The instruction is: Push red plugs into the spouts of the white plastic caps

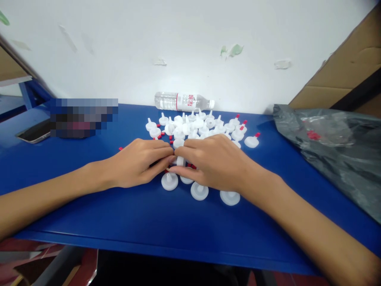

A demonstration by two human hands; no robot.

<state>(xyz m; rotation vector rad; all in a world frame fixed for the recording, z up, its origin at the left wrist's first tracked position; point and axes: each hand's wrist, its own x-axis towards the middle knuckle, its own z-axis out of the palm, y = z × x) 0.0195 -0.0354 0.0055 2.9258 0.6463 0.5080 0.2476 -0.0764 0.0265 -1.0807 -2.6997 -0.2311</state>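
My left hand [139,163] and my right hand [212,161] meet fingertip to fingertip over the middle of the blue table [119,222]. Both are pinched together around a small white plastic cap [180,160] held between them. A pile of white round caps with spouts [196,127], some tipped with red plugs, lies just behind my hands. Several white caps stand in a row in front of my hands, among them one [169,181] under my fingers and another [229,197] by my right wrist. Small red plugs [170,140] lie scattered near the pile.
A clear water bottle [184,101] lies on its side against the white wall. A grey plastic bag [333,147] covers the table's right side, with cardboard [351,67] behind it. A dark tray [34,131] sits at far left. The table's front edge runs close below my forearms.
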